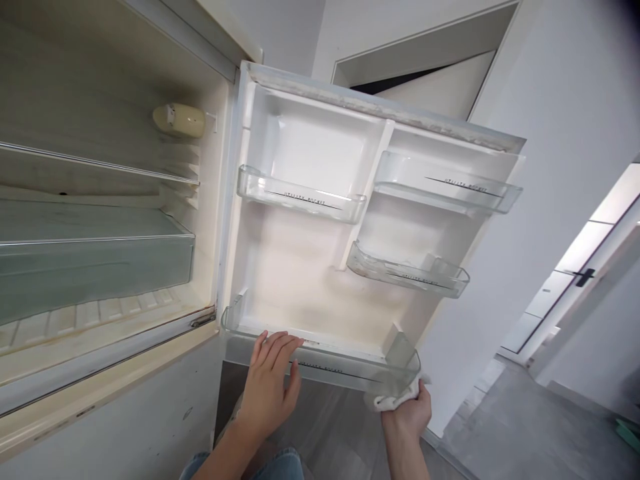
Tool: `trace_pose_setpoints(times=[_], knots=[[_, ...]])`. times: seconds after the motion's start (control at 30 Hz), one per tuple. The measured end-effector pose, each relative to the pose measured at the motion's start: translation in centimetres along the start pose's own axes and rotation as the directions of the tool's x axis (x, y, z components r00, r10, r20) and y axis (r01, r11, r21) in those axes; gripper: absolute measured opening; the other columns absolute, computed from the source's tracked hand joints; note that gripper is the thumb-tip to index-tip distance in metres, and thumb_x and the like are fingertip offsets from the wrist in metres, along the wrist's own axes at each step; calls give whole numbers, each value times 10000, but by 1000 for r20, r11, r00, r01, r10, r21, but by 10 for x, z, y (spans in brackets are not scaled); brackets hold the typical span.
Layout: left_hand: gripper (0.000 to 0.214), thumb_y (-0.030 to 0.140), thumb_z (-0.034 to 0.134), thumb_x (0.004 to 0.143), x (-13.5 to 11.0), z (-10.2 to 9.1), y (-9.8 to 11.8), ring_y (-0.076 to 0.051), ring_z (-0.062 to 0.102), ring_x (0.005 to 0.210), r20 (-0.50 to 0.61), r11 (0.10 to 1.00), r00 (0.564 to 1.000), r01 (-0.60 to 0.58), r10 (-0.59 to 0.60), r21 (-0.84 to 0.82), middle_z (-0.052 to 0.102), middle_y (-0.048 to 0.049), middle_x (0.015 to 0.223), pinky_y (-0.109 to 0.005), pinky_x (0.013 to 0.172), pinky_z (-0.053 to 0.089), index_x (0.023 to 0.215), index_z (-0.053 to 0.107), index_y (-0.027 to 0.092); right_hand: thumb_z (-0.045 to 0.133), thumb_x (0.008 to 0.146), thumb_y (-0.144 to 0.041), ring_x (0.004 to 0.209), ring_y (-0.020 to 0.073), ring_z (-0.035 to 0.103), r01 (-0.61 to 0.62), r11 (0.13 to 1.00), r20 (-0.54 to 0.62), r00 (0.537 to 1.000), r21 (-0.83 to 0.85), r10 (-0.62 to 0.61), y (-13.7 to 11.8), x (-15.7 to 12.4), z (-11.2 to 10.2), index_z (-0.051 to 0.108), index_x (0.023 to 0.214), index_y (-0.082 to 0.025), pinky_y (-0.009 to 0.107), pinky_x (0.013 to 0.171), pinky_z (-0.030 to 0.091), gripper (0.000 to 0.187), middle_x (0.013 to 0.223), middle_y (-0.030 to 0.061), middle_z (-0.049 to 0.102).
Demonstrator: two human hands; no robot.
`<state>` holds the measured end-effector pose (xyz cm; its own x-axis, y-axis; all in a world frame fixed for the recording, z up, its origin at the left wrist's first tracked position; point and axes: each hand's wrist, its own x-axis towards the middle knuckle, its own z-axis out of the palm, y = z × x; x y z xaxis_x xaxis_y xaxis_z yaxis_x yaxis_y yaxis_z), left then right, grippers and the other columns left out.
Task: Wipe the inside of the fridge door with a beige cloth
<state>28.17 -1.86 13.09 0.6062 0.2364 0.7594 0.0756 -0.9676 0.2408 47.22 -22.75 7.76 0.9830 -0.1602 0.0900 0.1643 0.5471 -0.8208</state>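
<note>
A clear door bin (pixel 330 367) marked "UTILITY POCKET" runs along the bottom of the open refrigerator door (pixel 300 267). My left hand (pixel 273 380) rests at its front rim, left of the middle, with the fingers stretched over the edge and the thumb apart. Under the bin's right corner, my right hand (pixel 410 410) is closed on a white cloth (pixel 397 399), pressed up against the outside of the bin. Part of the cloth is hidden behind the fingers.
Higher on the door are a left bin (pixel 300 197), an upper right bin (pixel 450 187) and a lower right bin (pixel 407 270). The fridge interior, at left, has a glass shelf (pixel 100 163), a drawer (pixel 95 267) and a lamp cover (pixel 180 120). A white wall stands beside the door.
</note>
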Motion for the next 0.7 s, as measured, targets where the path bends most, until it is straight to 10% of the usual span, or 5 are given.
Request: trace_pose_setpoints(times=[0.13, 0.7], knots=[[522, 193, 432, 851, 0, 0, 0, -163, 578, 1173, 10, 1000, 1000, 6, -6, 11, 692, 28, 1162, -538, 1092, 445, 1349, 332, 316, 474, 645, -359, 763, 203, 671, -120, 967, -230, 958, 225, 172, 3, -5, 6, 632, 969, -232, 343, 633, 544, 383, 838, 4, 710], [556, 190, 461, 834, -1, 3, -5, -160, 595, 1141, -33, 995, 998, -48, 51, 84, 706, 31, 1134, -484, 1065, 455, 1363, 325, 293, 651, 608, -307, 556, 157, 581, -213, 977, -236, 949, 0, 207, -7, -11, -3, 530, 747, -223, 273, 502, 475, 202, 595, -54, 601]])
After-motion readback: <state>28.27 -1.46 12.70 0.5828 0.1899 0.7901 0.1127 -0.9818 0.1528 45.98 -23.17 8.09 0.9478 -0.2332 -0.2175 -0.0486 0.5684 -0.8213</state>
